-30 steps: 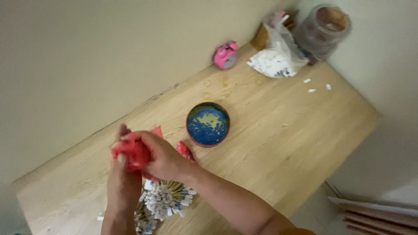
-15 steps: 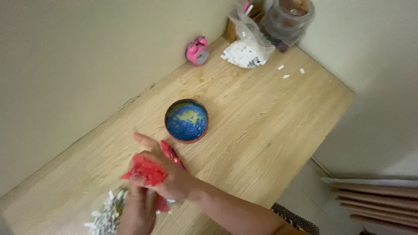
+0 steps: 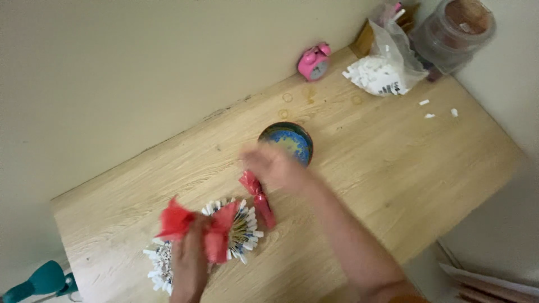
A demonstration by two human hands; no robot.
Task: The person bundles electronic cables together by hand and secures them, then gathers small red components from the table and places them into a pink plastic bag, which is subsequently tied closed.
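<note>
L hand (image 3: pixel 188 261) w/ red paper (image 3: pixel 193 227), mid-desk (image 3: pixel 393 168)

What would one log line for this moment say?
left hand: holds red paper | right hand: blurred, above red roll, near blue tin | wooden table

Soft, even daylight fills the scene, moderately bright, with no hard glare. The wooden worktop (image 3: pixel 393 168) shows only faint shadows, falling just beside things at about five o'clock. The right hand (image 3: pixel 272 165) is heavily smeared by motion blur, its fingers indistinct; the left hand (image 3: pixel 188 264) at seven o'clock is blurred too, less so. The whole picture is slightly soft. The clear jar (image 3: pixel 457 25) at one o'clock looks hazy, and the view is tilted, the wall leaning.
</note>
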